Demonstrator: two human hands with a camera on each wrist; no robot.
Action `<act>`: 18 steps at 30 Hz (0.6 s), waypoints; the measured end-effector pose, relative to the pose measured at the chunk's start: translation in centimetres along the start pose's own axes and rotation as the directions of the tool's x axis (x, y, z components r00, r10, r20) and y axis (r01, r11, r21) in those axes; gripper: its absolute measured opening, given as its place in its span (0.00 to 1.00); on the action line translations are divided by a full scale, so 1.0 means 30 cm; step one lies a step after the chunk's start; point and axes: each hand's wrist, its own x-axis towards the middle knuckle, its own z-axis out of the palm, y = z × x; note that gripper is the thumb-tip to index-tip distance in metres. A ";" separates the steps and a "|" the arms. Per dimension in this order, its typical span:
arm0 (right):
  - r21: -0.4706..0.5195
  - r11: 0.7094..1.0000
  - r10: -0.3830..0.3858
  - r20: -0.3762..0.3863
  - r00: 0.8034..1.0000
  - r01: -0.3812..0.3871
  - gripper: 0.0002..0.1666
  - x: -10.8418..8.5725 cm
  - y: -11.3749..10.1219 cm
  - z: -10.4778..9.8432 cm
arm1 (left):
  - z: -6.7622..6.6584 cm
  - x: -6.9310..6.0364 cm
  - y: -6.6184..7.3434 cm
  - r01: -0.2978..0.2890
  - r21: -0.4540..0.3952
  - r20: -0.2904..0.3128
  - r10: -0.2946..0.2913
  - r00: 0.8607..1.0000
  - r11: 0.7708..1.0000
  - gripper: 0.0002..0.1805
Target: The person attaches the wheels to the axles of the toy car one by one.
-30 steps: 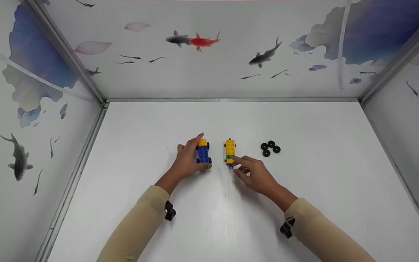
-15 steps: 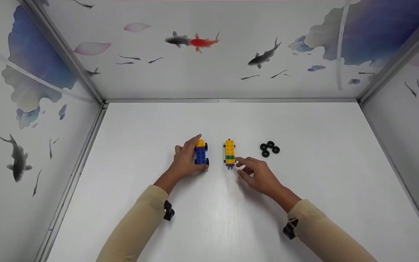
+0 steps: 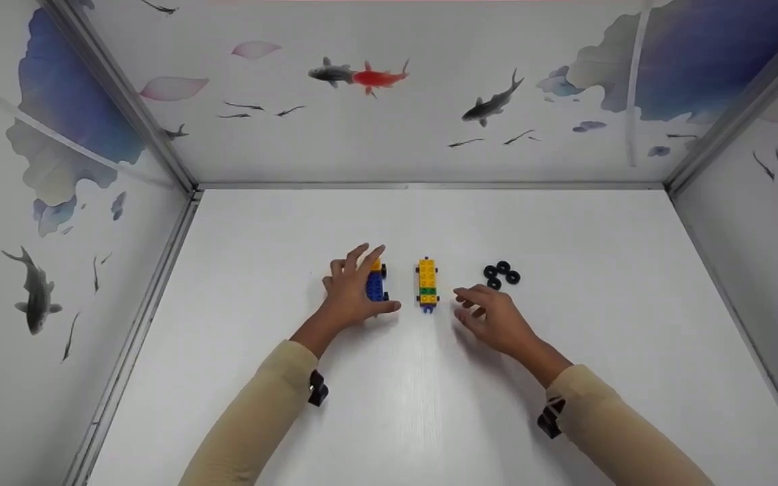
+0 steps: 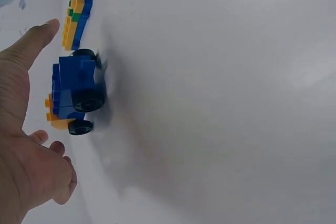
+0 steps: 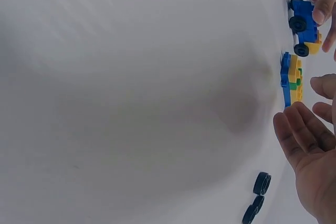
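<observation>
A blue building-block toy car (image 4: 76, 85) with a yellow brick at one end stands on black wheels. My left hand (image 3: 350, 291) is spread around it, thumb and fingers apart from the car in the left wrist view. To its right lies a long yellow building-block base (image 3: 427, 280) with a green strip, on a blue underside; it bears no tyres. My right hand (image 3: 494, 320) hovers right of that base with relaxed fingers, holding nothing. Several loose black tyres (image 3: 503, 268) lie beyond the right hand, grouped together.
Everything lies on a white tabletop (image 3: 281, 229). White panels painted with fish and leaves, such as the back wall (image 3: 402, 148), enclose it on the far side, left and right. Metal strips run along the table's edges.
My right hand has drawn away from the yellow base to the right. The fingers of my left hand have spread and come off the blue car, which stays about where it was.
</observation>
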 end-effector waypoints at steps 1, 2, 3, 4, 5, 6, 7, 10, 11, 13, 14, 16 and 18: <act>-0.003 1.000 0.002 -0.004 1.000 -0.002 0.26 0.000 0.004 -0.003 | 0.001 0.003 0.008 -0.006 0.015 -0.002 0.006 1.000 1.000 0.62; -0.007 1.000 0.005 -0.009 1.000 -0.005 0.26 0.001 0.009 -0.007 | 0.001 0.006 0.017 -0.012 0.029 -0.003 0.012 1.000 1.000 0.62; -0.013 1.000 0.010 -0.013 1.000 -0.010 0.26 0.000 0.014 -0.010 | 0.002 0.009 0.027 -0.020 0.040 -0.003 0.021 1.000 0.999 0.61; -0.016 1.000 0.018 -0.016 1.000 -0.018 0.26 0.000 0.018 -0.014 | 0.003 0.011 0.037 -0.030 0.053 -0.003 0.030 1.000 0.998 0.61; -0.023 0.999 0.025 -0.020 0.999 -0.025 0.26 0.000 0.021 -0.018 | 0.005 0.014 0.046 -0.041 0.059 -0.004 0.041 0.999 0.997 0.61; -0.030 0.999 0.030 -0.024 0.999 -0.030 0.26 0.000 0.026 -0.022 | 0.007 0.016 0.056 -0.051 0.065 -0.007 0.051 0.999 0.997 0.61; -0.032 0.999 0.034 -0.027 0.999 -0.035 0.26 0.001 0.031 -0.027 | 0.009 0.018 0.067 -0.060 0.064 -0.008 0.060 0.998 0.996 0.60; -0.045 0.999 0.029 -0.048 0.998 -0.031 0.26 0.000 0.049 -0.039 | 0.019 0.025 0.101 -0.090 0.068 -0.004 0.090 0.996 0.994 0.59; -0.050 0.998 0.025 -0.057 0.998 -0.028 0.26 -0.001 0.056 -0.042 | 0.023 0.027 0.112 -0.098 0.065 0.000 0.099 0.995 0.993 0.59; -0.062 0.998 0.022 -0.078 0.997 -0.027 0.25 -0.002 0.069 -0.047 | 0.031 0.031 0.134 -0.113 0.076 0.013 0.112 0.994 0.991 0.58; -0.071 0.997 0.021 -0.089 0.996 -0.027 0.25 -0.003 0.075 -0.048 | 0.035 0.033 0.144 -0.122 0.080 0.019 0.121 0.992 0.989 0.57; -0.084 0.996 0.027 -0.107 0.994 -0.036 0.25 -0.003 0.085 -0.049 | 0.043 0.038 0.162 -0.137 0.086 0.035 0.134 0.990 0.987 0.56; -0.096 0.994 0.033 -0.123 0.992 -0.045 0.25 -0.003 0.093 -0.050 | 0.052 0.043 0.176 -0.150 0.097 0.051 0.145 0.988 0.984 0.54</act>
